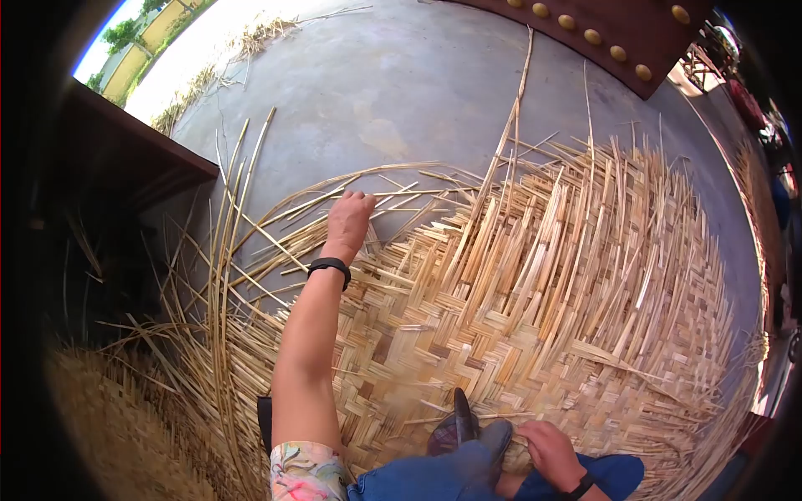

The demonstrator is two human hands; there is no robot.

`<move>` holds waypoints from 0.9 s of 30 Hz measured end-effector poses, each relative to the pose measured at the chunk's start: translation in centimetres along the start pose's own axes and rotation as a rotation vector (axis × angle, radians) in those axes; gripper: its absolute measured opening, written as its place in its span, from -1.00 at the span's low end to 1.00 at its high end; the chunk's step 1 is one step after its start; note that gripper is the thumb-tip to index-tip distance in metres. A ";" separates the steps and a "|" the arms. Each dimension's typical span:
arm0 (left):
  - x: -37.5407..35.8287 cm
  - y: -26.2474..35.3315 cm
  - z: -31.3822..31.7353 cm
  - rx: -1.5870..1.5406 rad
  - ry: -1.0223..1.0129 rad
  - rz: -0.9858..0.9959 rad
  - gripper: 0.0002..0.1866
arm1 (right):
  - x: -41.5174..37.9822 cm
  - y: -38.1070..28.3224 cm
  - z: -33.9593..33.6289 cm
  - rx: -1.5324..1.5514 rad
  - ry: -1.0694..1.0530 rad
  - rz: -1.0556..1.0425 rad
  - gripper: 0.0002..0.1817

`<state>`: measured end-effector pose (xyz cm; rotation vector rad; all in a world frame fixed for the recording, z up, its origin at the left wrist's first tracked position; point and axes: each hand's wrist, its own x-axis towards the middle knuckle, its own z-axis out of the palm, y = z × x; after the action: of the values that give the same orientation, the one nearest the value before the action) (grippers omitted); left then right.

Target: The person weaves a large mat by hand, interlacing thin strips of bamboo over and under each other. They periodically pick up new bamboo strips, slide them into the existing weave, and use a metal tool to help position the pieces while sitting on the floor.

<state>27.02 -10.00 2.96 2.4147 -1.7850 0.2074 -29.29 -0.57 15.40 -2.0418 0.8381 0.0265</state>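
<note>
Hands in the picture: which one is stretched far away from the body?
The left hand, stretched forward over the loose strips; the right hand is down low, close to the blue clothing.

A head-worn camera faces forward and down, near the mat [535, 334].

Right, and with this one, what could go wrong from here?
The bare left hand is out among narrow loose strips, so a scratch or splinter seems possible. Those strips cross one another at odd angles, so pulling one might drag or tangle others. The dark footwear appears to be on the woven mat; a shift of weight there could disturb the weave.
</note>
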 end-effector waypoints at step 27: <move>-21.5 20.6 -13.3 -1.884 -0.336 -0.711 -0.84 | 8.0 -3.6 4.4 0.710 0.047 0.187 -0.85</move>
<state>0.63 6.63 12.45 1.2785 -0.3127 -1.3013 -19.76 -0.33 12.86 -1.3008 0.9049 -0.1911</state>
